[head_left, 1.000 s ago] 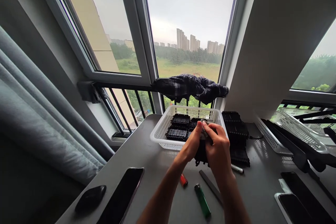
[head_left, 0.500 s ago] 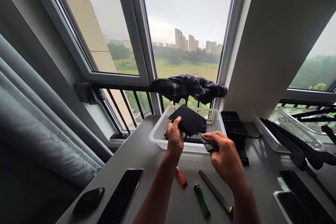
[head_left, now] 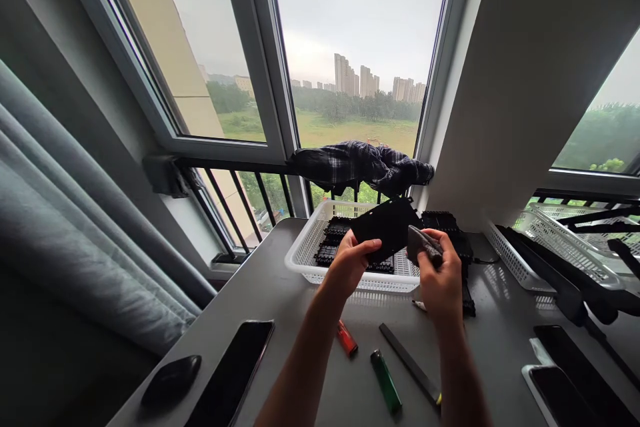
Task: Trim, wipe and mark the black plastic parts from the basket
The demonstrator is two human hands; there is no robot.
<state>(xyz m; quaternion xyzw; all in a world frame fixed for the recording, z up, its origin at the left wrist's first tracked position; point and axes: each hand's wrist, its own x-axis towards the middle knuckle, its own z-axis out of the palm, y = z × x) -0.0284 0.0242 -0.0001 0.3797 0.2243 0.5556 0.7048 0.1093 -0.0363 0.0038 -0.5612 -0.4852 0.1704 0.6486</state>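
A flat black plastic panel (head_left: 387, 227), with small teeth along an edge, is held tilted above the basket. My left hand (head_left: 353, 260) grips its lower left side, thumb on the face. Pinched in my right hand (head_left: 443, 270) is a folded grey piece (head_left: 423, 247), cloth or sandpaper, I cannot tell which. It sits at the panel's right edge; whether they touch is unclear. Beneath, the white plastic basket (head_left: 300, 265) contains several black toothed parts (head_left: 333, 240).
On the grey table (head_left: 280, 300) lie a red lighter (head_left: 347, 339), a green lighter (head_left: 385, 381), a flat file (head_left: 410, 361), a phone (head_left: 233, 370) and a mouse (head_left: 171, 380). More black parts (head_left: 443, 221) are stacked right of the basket. A mirror-like surface stands at right.
The panel has moved right and turned in my left hand, uncovering parts in the basket. My right hand has shifted right and turned upright, still holding the folded grey piece.
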